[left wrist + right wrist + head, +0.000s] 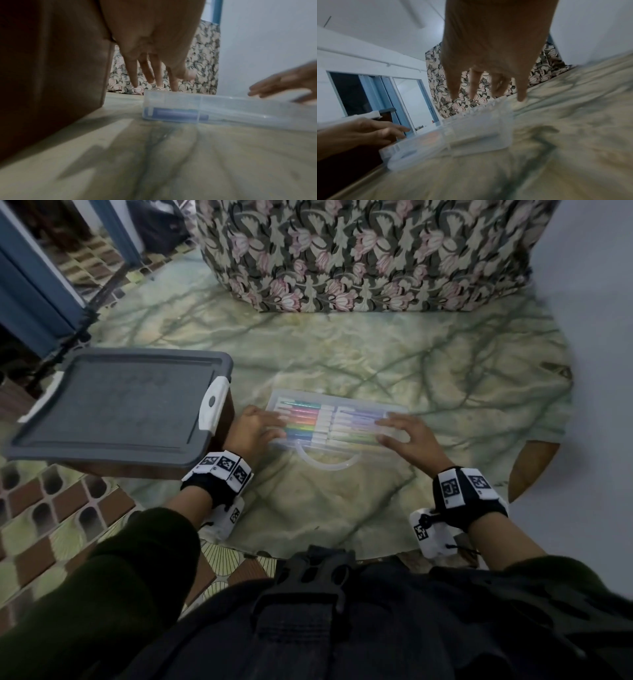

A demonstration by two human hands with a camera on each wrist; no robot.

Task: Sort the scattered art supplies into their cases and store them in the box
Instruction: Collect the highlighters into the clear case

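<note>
The box (pixel 120 409) stands on the floor with its grey lid on. Just right of the box lies the clear marker case (pixel 337 419), flat on the floor, its long axis running left to right across the person, its handle on the near edge.

The left hand (pixel 255 428) sits over the case's left end, between case and box, fingers extended and resting on the lid; it grips nothing. The right hand (pixel 409 434) sits over the right end, fingers spread flat, likewise clasping nothing. Each hand is at its own end of the long axis, so neither is nearer. Judgement: the case appears closed with the markers (pixel 301 421) in rows; the next move is likely a lift leftward to the box, whose lid must come off first.

The head view alone shows the markers' colours and the lid on the box. The left wrist view shows the case's (pixel 171 106) side wall resting on the floor and the fingertips (pixel 175 86) at its far top edge. The right wrist view, blurred, shows the right hand's fingertips (pixel 521 96) just above or past the far corner; contact cannot be confirmed there.
</note>
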